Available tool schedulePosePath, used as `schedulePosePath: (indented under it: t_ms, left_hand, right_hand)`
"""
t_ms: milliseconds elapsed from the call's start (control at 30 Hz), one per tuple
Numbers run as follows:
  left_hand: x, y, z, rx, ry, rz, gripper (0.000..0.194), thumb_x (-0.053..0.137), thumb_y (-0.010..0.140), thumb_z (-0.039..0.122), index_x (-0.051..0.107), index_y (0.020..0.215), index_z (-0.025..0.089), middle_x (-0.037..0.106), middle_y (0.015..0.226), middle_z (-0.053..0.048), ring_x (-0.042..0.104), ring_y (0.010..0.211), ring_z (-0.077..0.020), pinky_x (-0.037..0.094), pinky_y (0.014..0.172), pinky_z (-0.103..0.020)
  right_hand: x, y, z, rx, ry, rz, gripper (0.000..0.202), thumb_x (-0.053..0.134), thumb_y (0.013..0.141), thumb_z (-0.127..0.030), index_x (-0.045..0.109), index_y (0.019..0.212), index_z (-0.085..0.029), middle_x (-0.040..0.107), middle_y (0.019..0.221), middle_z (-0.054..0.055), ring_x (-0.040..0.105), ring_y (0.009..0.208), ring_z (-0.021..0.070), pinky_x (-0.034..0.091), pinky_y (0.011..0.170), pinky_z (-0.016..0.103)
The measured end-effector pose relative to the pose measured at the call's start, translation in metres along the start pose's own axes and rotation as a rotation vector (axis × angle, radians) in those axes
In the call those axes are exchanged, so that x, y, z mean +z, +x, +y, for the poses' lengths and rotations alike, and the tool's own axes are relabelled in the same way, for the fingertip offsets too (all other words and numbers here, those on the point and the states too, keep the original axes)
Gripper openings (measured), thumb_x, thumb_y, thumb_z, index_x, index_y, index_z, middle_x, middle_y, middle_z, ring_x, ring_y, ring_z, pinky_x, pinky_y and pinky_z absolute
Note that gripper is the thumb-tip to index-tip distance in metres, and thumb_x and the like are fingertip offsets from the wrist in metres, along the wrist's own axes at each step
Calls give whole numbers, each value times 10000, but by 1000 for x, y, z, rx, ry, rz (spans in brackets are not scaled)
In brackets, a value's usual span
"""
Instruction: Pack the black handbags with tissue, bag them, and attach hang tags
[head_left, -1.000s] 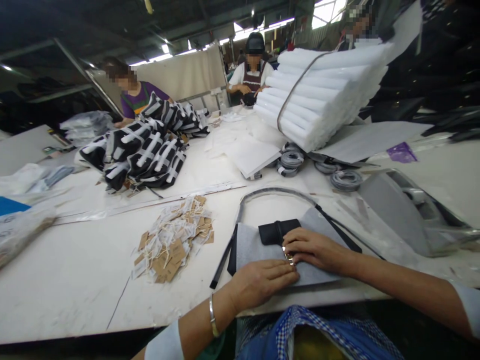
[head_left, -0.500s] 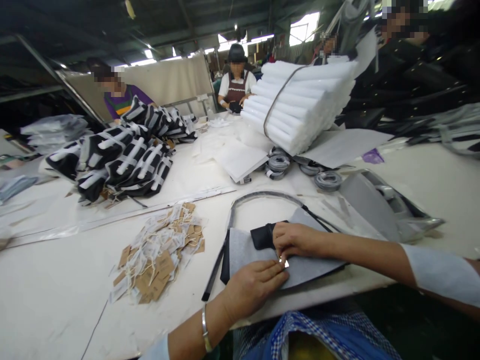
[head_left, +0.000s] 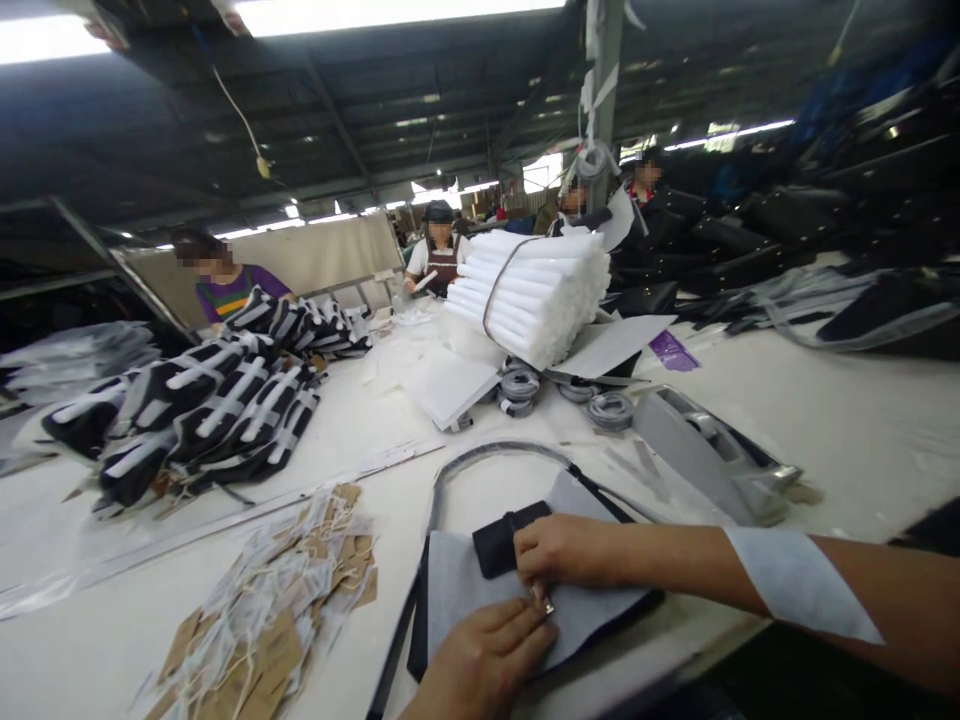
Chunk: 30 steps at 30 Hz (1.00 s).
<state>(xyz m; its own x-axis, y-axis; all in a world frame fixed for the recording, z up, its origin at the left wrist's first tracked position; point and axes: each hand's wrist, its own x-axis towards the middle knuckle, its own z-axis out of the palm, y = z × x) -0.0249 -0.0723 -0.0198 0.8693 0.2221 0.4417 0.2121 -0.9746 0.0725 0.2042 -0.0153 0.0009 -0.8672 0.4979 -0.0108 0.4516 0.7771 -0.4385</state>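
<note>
A black bag (head_left: 417, 655) lies on the table in front of me, mostly covered by a grey sheet (head_left: 454, 575). Its wrapped handle (head_left: 495, 450) arches away toward the far side. On the sheet rests a black flap or strap piece (head_left: 495, 548), partly under my right hand (head_left: 559, 550). The fingers of that hand are curled and pinch at a small shiny metal fitting (head_left: 548, 604); its exact kind is unclear. My left hand (head_left: 487, 655) lies flat on the sheet, fingers stretched out, tips close beside the fitting.
Brown tags with white strings (head_left: 277, 620) are heaped at left. Beyond them sits a pile of black bags with white strips (head_left: 217, 400). A strapped bundle of white rolls (head_left: 525, 295), grey coils (head_left: 609, 409) and a tape dispenser (head_left: 705, 450) stand farther off. Co-workers are across the table.
The camera view has tilted up, so the bag and hands appear lower and slightly left. Both hands stay at the metal fitting. The co-worker at the back now holds up a white strip.
</note>
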Motion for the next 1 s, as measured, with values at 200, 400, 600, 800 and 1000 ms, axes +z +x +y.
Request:
schedulePosePath:
  t_ms: [200,400,600,800,1000]
  left_hand:
    - [1,1,-2,38,88,31,310,401,1038,190,634,1234,129,689,1290,-37,632,1210,-141,480,1051,-211]
    - [11,0,-1,32,268,135,309,396,1051,222,684,1163,200,722,1225,34,702,1055,-94,440,1104,-266]
    - [26,-7,0,16,340,221,402,405,1038,449,702,1163,208,738,1187,35,686,1095,-89,366,1146,-258]
    - [33,-14,-1,23,366,287,421,438,1014,482,705,1164,194,741,1183,-20,663,1159,-121,275,1203,-343]
    - [66,-18,5,-92,378,392,218,547,1000,336,718,1091,236,779,1049,13,723,1020,-104,370,1157,-341]
  right_hand:
    - [8,-6,-29,296,-40,64,123,595,890,-188,691,927,-120,665,895,104,622,837,229,463,716,310]
    - [-17,-25,-44,307,83,68,147,656,859,-217,714,988,-180,697,982,66,656,908,205,485,784,274]
    - [-49,-68,-6,277,174,283,234,545,967,-311,743,1051,-219,747,998,45,683,944,171,496,880,255]
    - [-47,-86,97,568,-187,498,366,514,913,-245,676,1225,-144,655,1280,179,609,1196,307,470,1045,472]
    - [-34,-76,149,585,-302,454,392,491,825,-106,749,1114,-165,712,1202,146,664,1126,300,503,1012,468]
